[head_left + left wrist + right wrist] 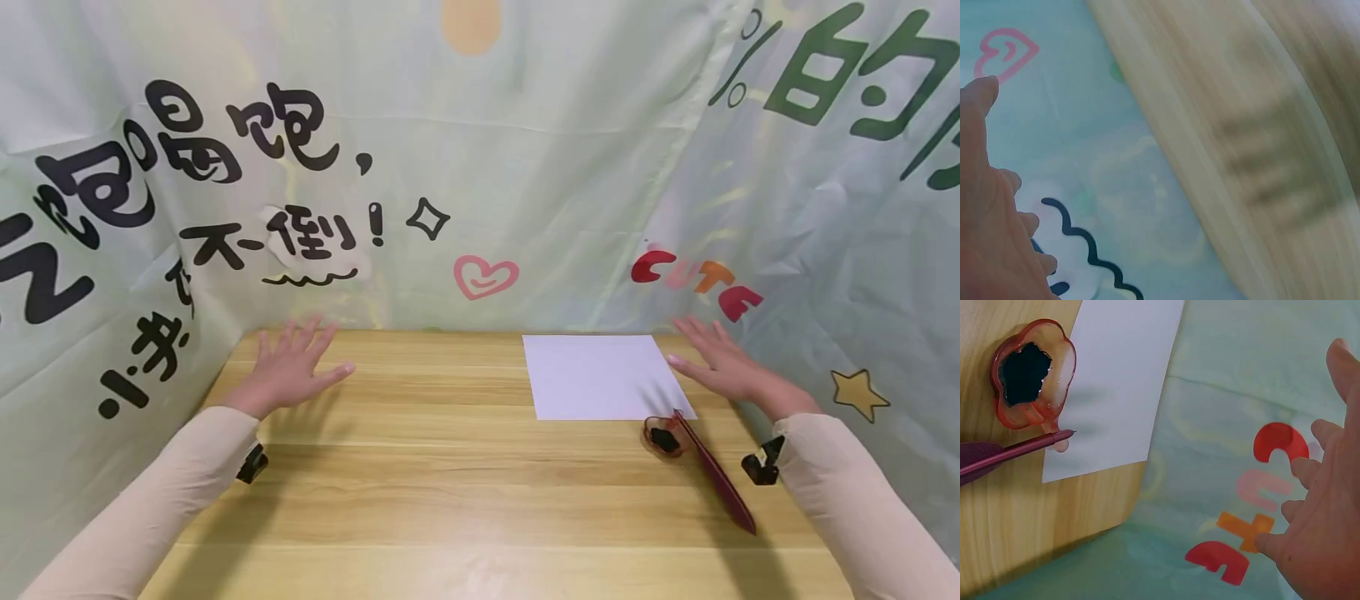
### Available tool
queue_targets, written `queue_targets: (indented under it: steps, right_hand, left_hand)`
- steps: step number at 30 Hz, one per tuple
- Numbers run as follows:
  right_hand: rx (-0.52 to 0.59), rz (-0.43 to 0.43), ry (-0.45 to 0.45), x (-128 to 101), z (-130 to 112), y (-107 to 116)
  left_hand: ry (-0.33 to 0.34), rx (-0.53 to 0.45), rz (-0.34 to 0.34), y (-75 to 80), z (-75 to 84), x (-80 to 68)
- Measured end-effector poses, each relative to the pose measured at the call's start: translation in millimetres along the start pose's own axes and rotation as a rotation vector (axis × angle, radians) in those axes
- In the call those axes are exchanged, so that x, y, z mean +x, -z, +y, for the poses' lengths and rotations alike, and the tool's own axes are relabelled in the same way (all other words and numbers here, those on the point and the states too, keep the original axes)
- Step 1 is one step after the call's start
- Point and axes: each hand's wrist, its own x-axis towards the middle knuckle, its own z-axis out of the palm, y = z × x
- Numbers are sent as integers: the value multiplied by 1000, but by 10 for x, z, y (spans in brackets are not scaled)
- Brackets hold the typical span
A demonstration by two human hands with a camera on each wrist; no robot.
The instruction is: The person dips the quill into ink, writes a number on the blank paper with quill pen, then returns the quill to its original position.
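Table: I am looking down at a wooden table [450, 483] with pale plank grain, standing in a corner.
Paper: a white sheet of paper [603, 377] is lying flat on the far right part of the table, near the back edge.
Dish: a small red dish [663, 437] holding something black is sitting just at the paper's near right corner, overlapping its edge.
Pen: a dark red feather pen [716, 475] is lying on the table, its tip resting against the dish and its length angling toward me on the right.
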Motion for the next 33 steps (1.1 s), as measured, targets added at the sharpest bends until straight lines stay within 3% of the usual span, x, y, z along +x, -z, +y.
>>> queue_targets:
  steps: [8,15,19,25,33]
  right_hand:
    - [98,0,4,-116,160,-59]
    - [182,-10,1,-255,347,-229]
    - [228,-27,-32,-365,454,-352]
    - [253,36,-21,-521,600,-584]
    - [375,57,-122,-656,737,-821]
  left_hand:
    - [-28,-19,-24,-270,81,188]
    - [-95,-11,-17,-524,301,362]
    - [-140,-2,-59,-685,520,475]
    - [-207,7,-143,-906,950,599]
    - [-310,-21,-166,-1184,1461,720]
